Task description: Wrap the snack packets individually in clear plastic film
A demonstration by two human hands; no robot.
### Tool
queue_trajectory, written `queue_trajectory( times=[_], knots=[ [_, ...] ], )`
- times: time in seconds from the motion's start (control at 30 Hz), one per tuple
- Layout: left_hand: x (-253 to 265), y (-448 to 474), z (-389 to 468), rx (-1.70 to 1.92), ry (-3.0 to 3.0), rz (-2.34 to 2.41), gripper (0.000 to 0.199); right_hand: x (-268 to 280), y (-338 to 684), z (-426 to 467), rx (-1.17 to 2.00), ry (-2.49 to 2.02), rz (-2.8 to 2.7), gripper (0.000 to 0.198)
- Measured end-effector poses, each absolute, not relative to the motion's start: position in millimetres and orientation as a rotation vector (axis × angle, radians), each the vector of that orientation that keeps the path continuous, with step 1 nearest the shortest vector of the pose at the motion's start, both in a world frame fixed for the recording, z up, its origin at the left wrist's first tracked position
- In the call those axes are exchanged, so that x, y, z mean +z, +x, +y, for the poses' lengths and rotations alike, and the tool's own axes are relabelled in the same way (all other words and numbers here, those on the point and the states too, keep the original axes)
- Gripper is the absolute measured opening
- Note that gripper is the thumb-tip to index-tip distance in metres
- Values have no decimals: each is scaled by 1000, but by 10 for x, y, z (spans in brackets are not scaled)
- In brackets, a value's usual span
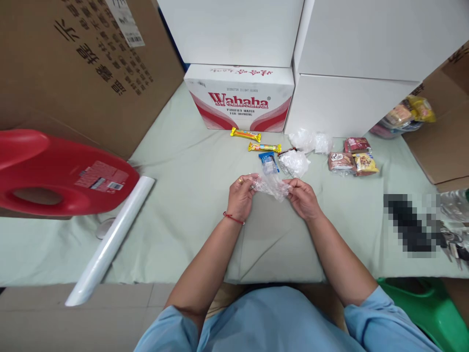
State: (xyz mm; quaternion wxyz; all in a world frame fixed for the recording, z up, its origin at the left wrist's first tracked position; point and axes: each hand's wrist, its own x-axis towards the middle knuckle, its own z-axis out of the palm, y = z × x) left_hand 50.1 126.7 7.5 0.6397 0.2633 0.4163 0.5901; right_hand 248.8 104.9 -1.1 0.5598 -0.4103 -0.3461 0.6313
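Observation:
A crumpled clear plastic bag (pixel 274 187) is stretched between my two hands above the cloth-covered table. My left hand (pixel 242 195), with a red string at the wrist, pinches its left end. On the other end, the fingers of my right hand (pixel 302 196) are closed. Just beyond the bag lies a small blue-and-clear snack packet (pixel 269 163). Two yellow wrapped bars (pixel 245 134) lie farther back. Right of the packet are crumpled clear plastic pieces (pixel 294 163). Several wrapped snacks (pixel 341 163), red, brown and yellow, sit together farther right.
White boxes (pixel 238 100) stand along the back, one printed Wahaha. At left are a big brown carton (pixel 91 98), a red jug (pixel 98 181) and a white roll (pixel 110 239) overhanging the front edge. A bag of snacks (pixel 403 117) and metal items (pixel 456 244) are at right.

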Motion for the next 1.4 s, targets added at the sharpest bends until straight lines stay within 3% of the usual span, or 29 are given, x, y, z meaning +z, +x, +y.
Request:
queue_trajectory(
  times=[0.37,0.57,0.7,0.83,0.93,1.13,1.27,1.33,1.4],
  knots=[
    [117,286,1397,1446,427,773,27,49,2517,1057,1301,-1033,-828,26],
    [109,337,1316,1299,563,720,31,-5,2469,1023,1184,-1233,-1050,43],
    [83,353,1322,1300,544,717,27,-58,2466,1040,1163,-1328,-1108,33],
    [6,334,1373,1335,506,782,48,-5,2502,1068,1157,-1260,-870,31],
    [-59,302,1424,1348,460,847,51,76,2601,1105,1158,-1194,-705,35],
    [-103,213,1505,1340,366,873,45,171,3023,1169,984,-1205,-584,43],
    [-45,243,1474,1297,351,855,23,187,3337,1119,947,-1542,-876,42],
    [-7,289,1444,1280,359,871,14,245,3411,1084,788,-1766,-1082,43],
    [25,339,1415,1277,380,893,20,352,3367,1062,484,-1865,-1228,40]
  ],
)
